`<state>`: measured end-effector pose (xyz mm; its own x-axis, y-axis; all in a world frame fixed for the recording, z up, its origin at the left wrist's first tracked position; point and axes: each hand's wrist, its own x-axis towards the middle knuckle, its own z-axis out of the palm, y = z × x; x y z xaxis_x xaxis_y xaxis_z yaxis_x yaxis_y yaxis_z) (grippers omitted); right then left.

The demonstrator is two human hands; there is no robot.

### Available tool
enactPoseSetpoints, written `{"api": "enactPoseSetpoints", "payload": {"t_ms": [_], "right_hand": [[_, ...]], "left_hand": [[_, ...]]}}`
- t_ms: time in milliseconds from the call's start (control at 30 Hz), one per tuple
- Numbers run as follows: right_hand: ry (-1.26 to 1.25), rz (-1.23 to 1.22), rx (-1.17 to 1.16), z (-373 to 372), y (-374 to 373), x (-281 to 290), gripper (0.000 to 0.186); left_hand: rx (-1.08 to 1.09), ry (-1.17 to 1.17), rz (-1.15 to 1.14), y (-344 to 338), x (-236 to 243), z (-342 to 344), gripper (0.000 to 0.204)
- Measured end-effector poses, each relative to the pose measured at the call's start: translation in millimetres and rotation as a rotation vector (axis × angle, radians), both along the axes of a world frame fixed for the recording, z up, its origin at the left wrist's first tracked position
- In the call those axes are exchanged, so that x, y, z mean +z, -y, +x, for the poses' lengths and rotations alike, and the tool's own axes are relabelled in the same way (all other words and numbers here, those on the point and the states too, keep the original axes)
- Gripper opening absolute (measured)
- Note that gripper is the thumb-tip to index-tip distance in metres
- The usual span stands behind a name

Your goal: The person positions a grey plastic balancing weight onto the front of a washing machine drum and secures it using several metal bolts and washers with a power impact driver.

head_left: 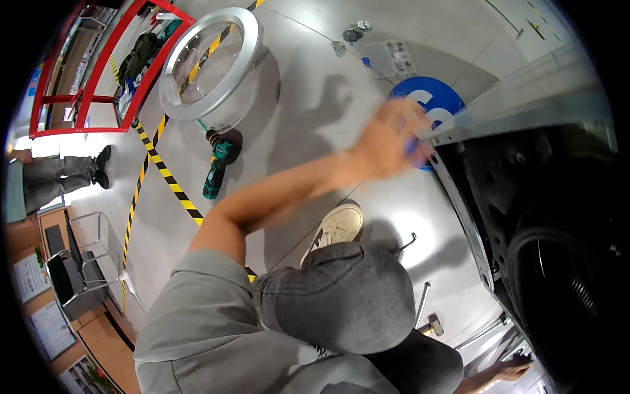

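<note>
While crouched beside the open machine point(512, 171) on the right, seems to be working at its metal edge point(463, 220). Has left hand point(387, 141) blurred there, right hand point(512, 371) lower in view; cannot tell either grip. Next, probably calls for a steady hold, clear of the hammer point(434, 324).

– How is the floor point(172, 240) looking?
– I'm seeing it shining, smooth and glossy. My trousers point(335, 295) are showing matt cloth.
– And the machine frame point(483, 264)?
– It's gleaming like smooth metal.
</note>
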<state>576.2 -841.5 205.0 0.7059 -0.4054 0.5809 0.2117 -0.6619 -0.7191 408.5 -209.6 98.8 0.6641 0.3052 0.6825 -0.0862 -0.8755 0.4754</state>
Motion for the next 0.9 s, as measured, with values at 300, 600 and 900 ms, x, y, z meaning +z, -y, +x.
{"api": "enactPoseSetpoints", "payload": {"t_ms": [300,600,900], "right_hand": [[-0.88,-0.081,-0.045,-33.1,50.9,-66.9,0.033],[-1.702,-0.231,0.568,-58.6,-76.0,-94.5,0.03],[-1.439,-0.849,1.72,-47.3,-351.4,-60.1,0.023]], "left_hand": [[0.71,-0.564,-0.286,-281.3,-171.5,32.0,0.045],[0.733,-0.732,-0.409,-313.2,-217.2,69.7,0.029],[-0.171,0.11,-1.913,-154.2,-99.0,-4.9,0.022]]}}
